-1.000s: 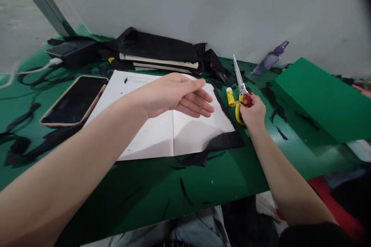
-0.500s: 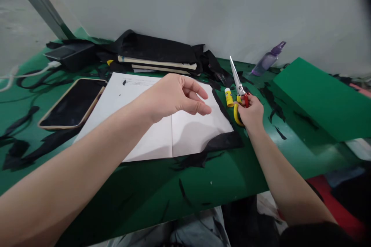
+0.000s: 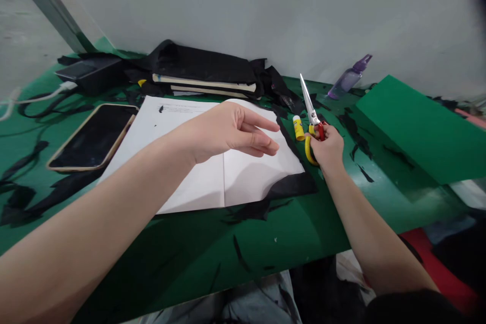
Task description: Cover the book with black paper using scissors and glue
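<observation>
My left hand (image 3: 235, 131) hovers over a creased white sheet of paper (image 3: 186, 187), fingers stretched to the right and holding nothing. Black material (image 3: 292, 186) shows from under the sheet along its right side and lower right corner. On the right, my right hand (image 3: 329, 148) grips the handles of a pair of scissors (image 3: 312, 117) with red and yellow loops. Their blades look closed and point away toward the wall. Just left of the scissors is a yellow glue stick (image 3: 298, 128) with a white top.
A phone (image 3: 94, 136) lies left of the paper. Behind are books wrapped in black cloth (image 3: 205, 63) and a black box (image 3: 93, 71) with a cable. A purple spray bottle (image 3: 349, 78) and a green board (image 3: 425, 126) are on the right. Black scraps litter the green table (image 3: 182, 263).
The fingers of my left hand have straightened and reach slightly farther right. My right hand keeps its hold on the scissors. The whole view has shifted a little.
</observation>
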Demonstrator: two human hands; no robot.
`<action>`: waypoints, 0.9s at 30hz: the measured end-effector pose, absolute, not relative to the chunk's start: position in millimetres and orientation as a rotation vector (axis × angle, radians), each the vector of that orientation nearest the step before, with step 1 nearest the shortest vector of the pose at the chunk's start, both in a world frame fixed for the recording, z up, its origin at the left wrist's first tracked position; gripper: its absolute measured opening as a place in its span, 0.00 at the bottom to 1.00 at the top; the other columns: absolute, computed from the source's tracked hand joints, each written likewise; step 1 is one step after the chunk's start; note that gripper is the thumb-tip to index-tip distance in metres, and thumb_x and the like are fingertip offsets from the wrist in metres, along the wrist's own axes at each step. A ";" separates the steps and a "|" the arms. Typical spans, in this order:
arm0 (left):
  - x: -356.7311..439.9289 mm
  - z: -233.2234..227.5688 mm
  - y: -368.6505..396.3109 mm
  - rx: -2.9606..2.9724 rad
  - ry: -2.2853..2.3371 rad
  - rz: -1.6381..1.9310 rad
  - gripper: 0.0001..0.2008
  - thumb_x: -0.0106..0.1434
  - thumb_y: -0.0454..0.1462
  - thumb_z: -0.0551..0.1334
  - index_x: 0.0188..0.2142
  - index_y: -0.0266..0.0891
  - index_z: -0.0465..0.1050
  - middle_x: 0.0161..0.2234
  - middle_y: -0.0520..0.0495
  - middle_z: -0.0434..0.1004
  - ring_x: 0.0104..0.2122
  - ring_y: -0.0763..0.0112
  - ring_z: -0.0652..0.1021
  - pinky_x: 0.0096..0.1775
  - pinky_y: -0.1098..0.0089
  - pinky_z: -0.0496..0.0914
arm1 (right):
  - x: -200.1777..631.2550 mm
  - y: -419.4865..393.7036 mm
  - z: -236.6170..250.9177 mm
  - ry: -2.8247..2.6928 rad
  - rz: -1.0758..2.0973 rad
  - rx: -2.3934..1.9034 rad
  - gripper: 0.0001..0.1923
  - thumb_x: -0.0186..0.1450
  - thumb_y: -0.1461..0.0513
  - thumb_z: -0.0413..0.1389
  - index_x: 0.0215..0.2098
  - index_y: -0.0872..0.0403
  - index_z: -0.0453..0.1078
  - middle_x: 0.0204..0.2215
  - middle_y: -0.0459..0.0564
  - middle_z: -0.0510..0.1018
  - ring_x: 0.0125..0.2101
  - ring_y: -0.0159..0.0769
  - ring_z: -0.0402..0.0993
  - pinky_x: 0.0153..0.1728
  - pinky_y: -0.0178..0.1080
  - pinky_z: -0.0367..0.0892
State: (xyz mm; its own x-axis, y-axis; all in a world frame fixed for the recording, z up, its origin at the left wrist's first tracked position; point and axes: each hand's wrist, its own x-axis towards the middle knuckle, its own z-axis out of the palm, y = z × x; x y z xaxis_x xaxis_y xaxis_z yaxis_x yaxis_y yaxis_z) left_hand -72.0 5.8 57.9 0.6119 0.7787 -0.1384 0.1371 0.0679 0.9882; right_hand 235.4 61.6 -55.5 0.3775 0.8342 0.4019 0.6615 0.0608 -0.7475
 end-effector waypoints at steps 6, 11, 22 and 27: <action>-71.3 57.1 7.1 1.483 0.815 0.626 0.15 0.52 0.38 0.69 0.41 0.42 0.75 0.33 0.50 0.82 0.40 0.62 0.81 0.46 0.60 0.73 | 236.8 62.0 -57.1 -1.346 0.235 -1.651 0.17 0.48 0.57 0.63 0.35 0.51 0.67 0.26 0.42 0.70 0.27 0.35 0.70 0.37 0.43 0.70; -69.3 57.7 6.1 1.564 0.938 0.666 0.14 0.49 0.39 0.71 0.35 0.40 0.73 0.26 0.51 0.79 0.33 0.64 0.80 0.42 0.62 0.72 | 237.7 62.6 -57.1 -1.357 0.232 -1.645 0.16 0.48 0.58 0.63 0.34 0.52 0.67 0.25 0.41 0.69 0.26 0.34 0.69 0.36 0.42 0.70; -65.8 60.9 2.7 1.361 0.743 0.597 0.28 0.61 0.60 0.50 0.25 0.39 0.70 0.35 0.44 0.77 0.42 0.60 0.75 0.44 0.63 0.70 | 236.4 61.0 -55.9 -1.353 0.241 -1.652 0.17 0.48 0.58 0.63 0.34 0.52 0.68 0.25 0.42 0.70 0.27 0.34 0.69 0.38 0.43 0.70; -65.0 62.0 0.0 1.341 0.700 0.593 0.24 0.63 0.54 0.53 0.21 0.39 0.64 0.33 0.46 0.74 0.39 0.64 0.75 0.42 0.64 0.70 | 235.6 61.2 -54.6 -1.335 0.252 -1.668 0.17 0.47 0.58 0.63 0.34 0.52 0.67 0.25 0.42 0.70 0.27 0.35 0.70 0.37 0.44 0.70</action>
State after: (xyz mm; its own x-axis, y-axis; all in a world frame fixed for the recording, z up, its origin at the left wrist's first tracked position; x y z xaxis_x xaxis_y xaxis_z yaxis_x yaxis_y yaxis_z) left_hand -65.0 0.0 62.0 0.6637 0.7394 -0.1130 0.0102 0.1420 0.9898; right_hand 235.6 61.2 -54.6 0.3828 0.8427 0.3786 0.6470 0.0480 -0.7610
